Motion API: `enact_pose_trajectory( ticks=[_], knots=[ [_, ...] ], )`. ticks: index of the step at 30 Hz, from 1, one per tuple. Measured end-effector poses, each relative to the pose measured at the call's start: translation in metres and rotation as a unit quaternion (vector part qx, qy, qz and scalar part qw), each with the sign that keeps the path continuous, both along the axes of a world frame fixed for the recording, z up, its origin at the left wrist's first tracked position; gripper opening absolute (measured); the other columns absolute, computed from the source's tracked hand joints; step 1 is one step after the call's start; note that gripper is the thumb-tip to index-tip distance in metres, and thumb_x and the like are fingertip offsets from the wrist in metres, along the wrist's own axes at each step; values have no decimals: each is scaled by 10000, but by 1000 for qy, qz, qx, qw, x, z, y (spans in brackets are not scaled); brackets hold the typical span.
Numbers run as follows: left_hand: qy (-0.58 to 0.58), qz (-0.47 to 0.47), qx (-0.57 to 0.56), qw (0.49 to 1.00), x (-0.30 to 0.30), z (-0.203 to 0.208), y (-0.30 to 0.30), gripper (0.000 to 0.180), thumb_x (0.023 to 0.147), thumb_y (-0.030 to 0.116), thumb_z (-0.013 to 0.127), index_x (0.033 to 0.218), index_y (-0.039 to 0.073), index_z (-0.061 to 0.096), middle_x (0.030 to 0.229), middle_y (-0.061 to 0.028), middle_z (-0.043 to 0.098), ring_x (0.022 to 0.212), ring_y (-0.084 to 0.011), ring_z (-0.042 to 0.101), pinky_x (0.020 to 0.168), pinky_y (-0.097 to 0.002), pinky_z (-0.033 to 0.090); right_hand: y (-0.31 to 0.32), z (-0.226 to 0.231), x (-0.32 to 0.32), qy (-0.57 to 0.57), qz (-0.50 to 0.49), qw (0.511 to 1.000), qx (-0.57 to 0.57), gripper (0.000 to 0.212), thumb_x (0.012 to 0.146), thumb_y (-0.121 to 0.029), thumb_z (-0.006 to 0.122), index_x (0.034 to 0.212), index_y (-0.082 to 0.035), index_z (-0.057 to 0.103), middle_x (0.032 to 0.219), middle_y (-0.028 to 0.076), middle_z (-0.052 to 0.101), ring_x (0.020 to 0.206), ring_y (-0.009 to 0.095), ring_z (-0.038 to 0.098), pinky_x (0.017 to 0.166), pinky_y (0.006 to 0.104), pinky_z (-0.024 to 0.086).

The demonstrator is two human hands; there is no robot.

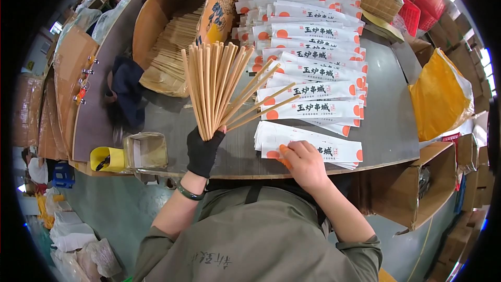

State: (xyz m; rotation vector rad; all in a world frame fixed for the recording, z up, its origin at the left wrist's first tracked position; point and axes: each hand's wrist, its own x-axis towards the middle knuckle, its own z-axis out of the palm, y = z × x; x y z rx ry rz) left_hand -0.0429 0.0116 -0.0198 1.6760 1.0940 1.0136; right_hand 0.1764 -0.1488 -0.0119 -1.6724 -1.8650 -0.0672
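A fan of sticks (215, 81) is grasped in the black-gloved left hand (204, 152), bunched at the lower ends and spread at the upper; a few are splayed rightward over a long, overlapped row of sleeves (315, 73). The right hand (307, 166), its fingers curled, is rested on a smaller pile of white sleeves (269, 134) near the table (389, 109) edge; whether one is pinched cannot be told. The sticks are judged light, stiff and smooth, liable to slide apart, so best gripped low and snugly. The sleeves seem thin and easily creased, best lifted gently by an edge.
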Motion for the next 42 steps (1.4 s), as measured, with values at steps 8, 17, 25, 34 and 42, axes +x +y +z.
enact_pose_trajectory(
  ticks=[8,17,25,34,42],
  knots=[
    [69,-15,-23,997,-35,12,12,261,810,137,751,1006,-20,681,889,-75,704,811,-133,653,741,-287,518,11,35,27,399,-161,893,-134,168,789,-44,765,780,9,606,765,40,559,657,131,523,602,280,441],
    [163,-143,-13,976,-46,41,23,261,798,123,749,1006,-19,679,870,-130,721,793,-178,684,741,-319,532,10,39,40,174,-40,983,-39,162,710,-41,785,723,-20,625,767,48,579,678,182,557,597,307,457],
    [-209,-117,-208,948,46,46,-16,247,890,203,693,1032,2,672,961,-96,700,884,-113,636,753,-269,506,52,56,0,-84,20,996,9,265,761,-146,704,1009,-81,638,948,52,573,889,235,561,754,355,462],
    [-39,25,-94,995,8,5,6,267,840,169,748,1018,-20,685,877,-77,705,790,-127,651,693,-276,519,6,4,0,-146,41,986,-63,319,787,-110,638,1076,21,607,912,60,561,891,216,569,721,328,480],
    [-2,-12,-48,999,-25,-2,12,321,806,142,763,1064,-24,669,930,-99,711,827,-151,660,750,-301,523,7,4,13,79,1,997,-17,210,750,-30,745,939,-28,655,828,60,602,741,219,603,656,330,500]
  ],
)
